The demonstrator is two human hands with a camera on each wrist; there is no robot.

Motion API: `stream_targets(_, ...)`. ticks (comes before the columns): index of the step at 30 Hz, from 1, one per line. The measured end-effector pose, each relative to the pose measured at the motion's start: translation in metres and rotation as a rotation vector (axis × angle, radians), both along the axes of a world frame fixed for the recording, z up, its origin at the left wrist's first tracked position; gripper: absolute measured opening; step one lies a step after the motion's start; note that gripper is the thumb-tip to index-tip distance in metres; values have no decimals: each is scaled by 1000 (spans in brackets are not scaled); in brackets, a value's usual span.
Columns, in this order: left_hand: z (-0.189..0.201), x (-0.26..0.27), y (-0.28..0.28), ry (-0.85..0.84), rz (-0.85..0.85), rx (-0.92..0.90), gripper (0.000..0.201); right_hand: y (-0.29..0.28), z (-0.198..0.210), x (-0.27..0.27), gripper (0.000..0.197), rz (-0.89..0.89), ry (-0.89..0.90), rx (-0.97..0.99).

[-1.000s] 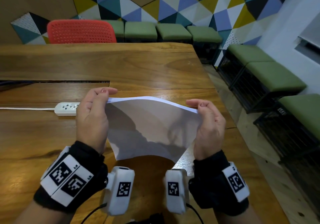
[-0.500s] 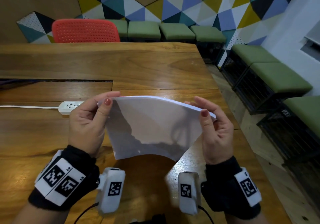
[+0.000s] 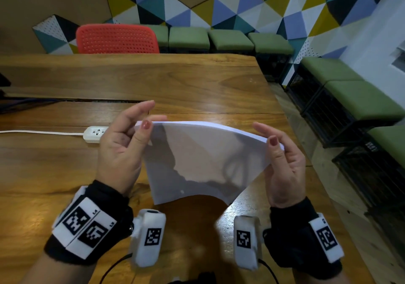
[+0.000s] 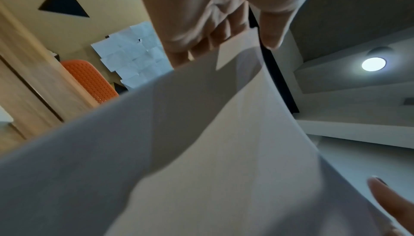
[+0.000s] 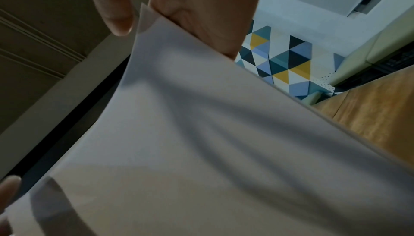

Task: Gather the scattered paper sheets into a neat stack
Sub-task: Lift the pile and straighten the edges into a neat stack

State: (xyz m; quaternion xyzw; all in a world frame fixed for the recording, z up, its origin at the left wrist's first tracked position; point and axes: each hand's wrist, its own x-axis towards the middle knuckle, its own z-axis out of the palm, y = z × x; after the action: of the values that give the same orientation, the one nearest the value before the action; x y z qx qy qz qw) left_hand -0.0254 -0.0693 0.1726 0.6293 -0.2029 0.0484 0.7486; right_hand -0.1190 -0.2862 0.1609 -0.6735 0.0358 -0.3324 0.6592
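A bundle of white paper sheets (image 3: 203,158) stands upright on its lower edge on the wooden table (image 3: 175,82), bowed into an arch. My left hand (image 3: 131,136) pinches its top left corner with thumb in front and fingers behind. My right hand (image 3: 278,150) pinches the top right corner the same way. The left wrist view shows the paper sheets (image 4: 201,151) close up under my left hand (image 4: 215,32). In the right wrist view the paper sheets (image 5: 201,142) fill most of the picture below my right hand (image 5: 179,9).
A white power strip (image 3: 95,133) with its cord lies on the table left of my left hand. A red chair (image 3: 117,39) stands at the far side. Green stools (image 3: 230,40) line the wall and the right side, past the table's right edge.
Both hands have shifted their hold from curled over the top corners to thumb-and-finger pinches, and the bundle has risen slightly and leans a little to the right.
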Motion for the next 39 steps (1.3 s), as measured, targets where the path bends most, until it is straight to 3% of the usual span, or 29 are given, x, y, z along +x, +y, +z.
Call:
stream_targets(5,0,0,-14,125,108,-88,22,6,-2,2,33,-83,-36,-35)
stream_targets(8,-3,1,-14,140,127,-89,24,8,-4,0,44,-98,-24,-5)
stream_targets(13,-4,1,-17,141,140,-68,30,12,-4,0,37,-111,-15,-49)
stream_targets(18,-3,1,-13,132,32,-47,32,9,-7,-1,45,-75,29,-95)
stream_targets(22,-9,9,-3,96,-75,32,26,3,-11,-4,23,-2,-25,-104)
stream_targets(27,-13,12,8,36,-72,97,36,0,-12,-1,45,22,-54,-104)
stream_targets(31,-15,13,7,63,-70,87,21,-2,-12,3,40,28,-83,-51)
stream_targets(34,-23,16,6,151,-116,87,20,-1,-25,4,39,52,22,13)
stream_targets(36,-37,15,3,243,-117,194,25,-1,-41,4,37,57,137,34)
stream_targets(39,-54,11,-1,243,-80,347,11,2,-52,4,23,35,205,5)
